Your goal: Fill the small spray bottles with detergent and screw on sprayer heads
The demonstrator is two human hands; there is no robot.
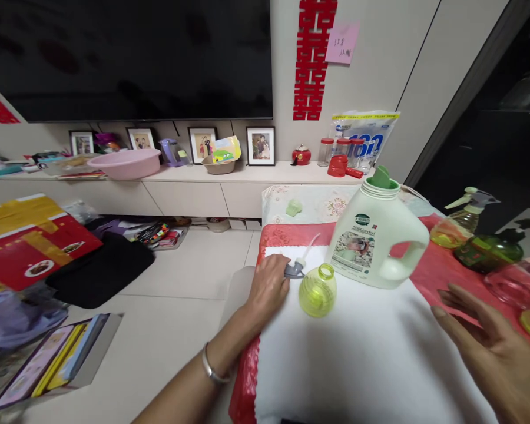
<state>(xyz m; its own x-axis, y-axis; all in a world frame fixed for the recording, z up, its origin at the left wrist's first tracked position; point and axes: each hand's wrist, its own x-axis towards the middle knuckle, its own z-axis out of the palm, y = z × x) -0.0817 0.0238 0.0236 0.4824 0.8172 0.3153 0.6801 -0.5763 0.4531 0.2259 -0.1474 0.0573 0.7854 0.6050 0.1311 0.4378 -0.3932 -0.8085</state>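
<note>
My left hand (268,287) is at the left edge of the white cloth (362,347), fingers curled round a grey spray head (295,269). A pale dip tube (311,247) sticks up from the spray head. Just right of it stands a small yellow-green translucent bottle (318,292), upright with its mouth uncovered. Behind the bottle is a large pale green detergent jug (371,235) with a darker green piece (381,177) at its mouth. My right hand (490,347) hovers over the right side, fingers apart and holding nothing.
A light green cap-like piece (294,207) lies on the flowered cover. At the right are a spray bottle (461,221), a dark green bottle (488,253) and a pink clear container (519,282). A long cabinet (185,197) runs behind; boxes and bags lie on the left floor.
</note>
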